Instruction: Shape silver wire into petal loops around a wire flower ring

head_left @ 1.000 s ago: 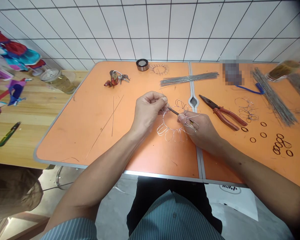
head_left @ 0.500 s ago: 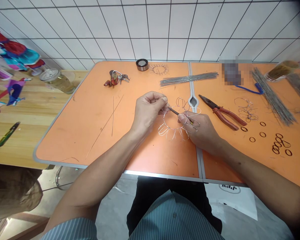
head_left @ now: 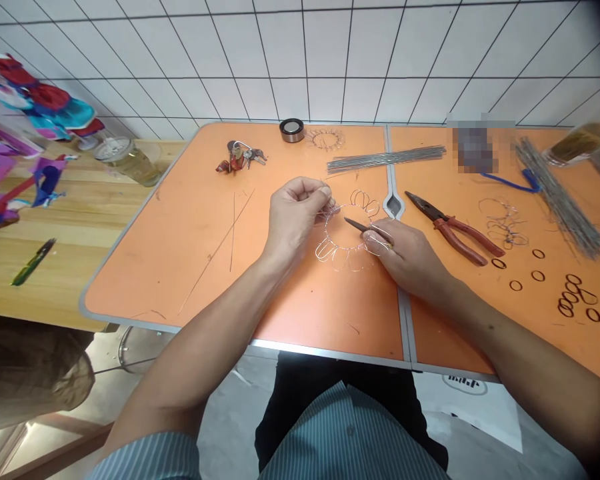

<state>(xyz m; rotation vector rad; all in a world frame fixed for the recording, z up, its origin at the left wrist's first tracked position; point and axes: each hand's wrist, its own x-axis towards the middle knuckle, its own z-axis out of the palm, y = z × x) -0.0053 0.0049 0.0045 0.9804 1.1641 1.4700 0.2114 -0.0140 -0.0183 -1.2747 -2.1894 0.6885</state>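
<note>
A ring of thin wire with petal-like loops (head_left: pixel 349 249) hangs between my hands above the orange table. My left hand (head_left: pixel 297 217) pinches its upper left side between thumb and fingers. My right hand (head_left: pixel 410 257) is closed around a slim dark pointed tool (head_left: pixel 356 225), whose tip points left inside the ring and stands a little apart from my left fingers. Some loops at the ring's right side overlap my right fingers. Red-handled pliers (head_left: pixel 455 229) lie on the table to the right of my right hand.
The orange table (head_left: pixel 290 320) bears a bundle of straight wires (head_left: pixel 386 159), keys (head_left: pixel 243 157), a round tin (head_left: pixel 291 131), another wire ring (head_left: pixel 325 139) and several small dark rings (head_left: pixel 537 275). A glass jar (head_left: pixel 127 162) and a green cutter (head_left: pixel 33 262) are on the left wooden surface.
The tool's tip has drawn away from my left fingers, toward the right. The wire ring has shifted slightly in my left hand's pinch. The whole view has moved slightly.
</note>
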